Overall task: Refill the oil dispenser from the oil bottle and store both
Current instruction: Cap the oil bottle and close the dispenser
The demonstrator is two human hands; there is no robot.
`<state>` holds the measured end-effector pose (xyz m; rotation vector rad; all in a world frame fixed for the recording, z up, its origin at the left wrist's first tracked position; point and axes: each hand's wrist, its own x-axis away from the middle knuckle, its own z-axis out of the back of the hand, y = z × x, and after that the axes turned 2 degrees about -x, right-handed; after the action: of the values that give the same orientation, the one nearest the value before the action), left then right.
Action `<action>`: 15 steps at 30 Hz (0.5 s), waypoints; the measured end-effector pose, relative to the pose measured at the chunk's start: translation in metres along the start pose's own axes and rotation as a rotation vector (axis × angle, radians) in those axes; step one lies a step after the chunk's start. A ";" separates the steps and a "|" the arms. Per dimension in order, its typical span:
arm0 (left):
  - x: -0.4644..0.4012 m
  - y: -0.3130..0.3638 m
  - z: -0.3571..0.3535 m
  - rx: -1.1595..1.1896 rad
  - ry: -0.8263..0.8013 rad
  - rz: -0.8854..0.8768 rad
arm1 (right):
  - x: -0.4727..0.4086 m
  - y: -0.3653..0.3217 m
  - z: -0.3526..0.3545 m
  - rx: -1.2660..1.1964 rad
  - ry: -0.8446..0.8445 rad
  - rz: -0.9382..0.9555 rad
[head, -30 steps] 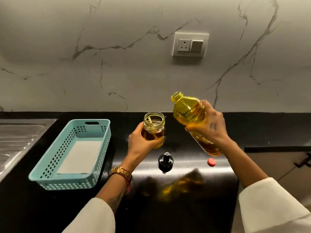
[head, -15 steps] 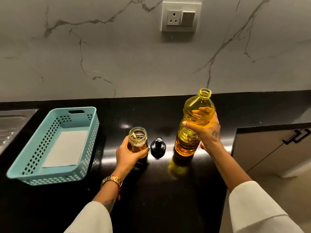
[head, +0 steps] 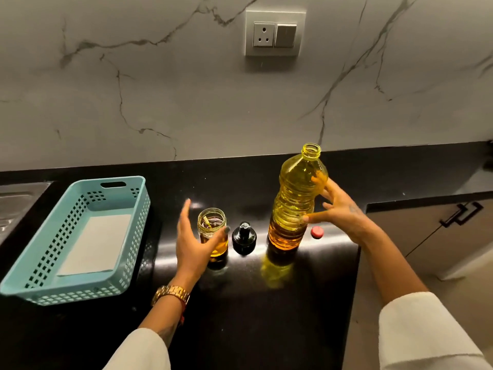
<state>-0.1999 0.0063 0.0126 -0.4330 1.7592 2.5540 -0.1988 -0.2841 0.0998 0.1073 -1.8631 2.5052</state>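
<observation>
From the head camera, one black countertop (head: 266, 316) runs below a marble-patterned wall; two hands reach over it, both in pale sleeves; the left hand (head: 192, 244) has its fingers spread loose around one small glass oil dispenser (head: 213, 233), the thumb lying across the front of the glass and the other fingers standing clear on its left side, so the hand is unclenched and gripping nothing; the dispenser stands upright on the counter with its mouth uncovered, amber oil in its lower part and a pale tube visible inside; one gold watch (head: 172, 293) sits on the left wrist; the right hand (head: 338, 209) is likewise spread apart beside one tall oil bottle (head: 296, 198), fingertips at or just off its right flank, whether they touch the plastic I cannot tell; the bottle stands upright, uncapped, holding yellow oil nearly to the shoulder, with its yellow reflection on the glossy surface in front of it; between dispenser and bottle lies one black dispenser top (head: 244, 236), apart from both; one red bottle cap (head: 317, 232) rests on the counter just right of the bottle's base, under the right hand; well to the left sits one light-blue perforated basket (head: 32, 276) with one white sheet on its floor; the edge of one steel sink (head: 13, 204) shows at far left; one wall socket plate (head: 274, 33) carries one outlet and one switch; one cabinet handle (head: 461, 213) shows at right
</observation>
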 end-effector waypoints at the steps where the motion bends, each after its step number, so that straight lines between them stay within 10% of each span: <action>1: -0.003 0.013 0.000 -0.026 0.058 -0.096 | 0.003 0.004 0.011 0.034 0.041 -0.011; 6: -0.018 0.072 -0.021 -0.044 0.044 -0.412 | 0.000 0.036 0.017 0.423 0.229 -0.028; 15: -0.013 0.088 -0.086 -0.064 -0.360 -0.208 | -0.005 0.083 -0.001 0.923 0.073 -0.085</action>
<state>-0.1827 -0.1028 0.0677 -0.1349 1.4319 2.3664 -0.1986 -0.3074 0.0197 0.0946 -0.5331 2.9998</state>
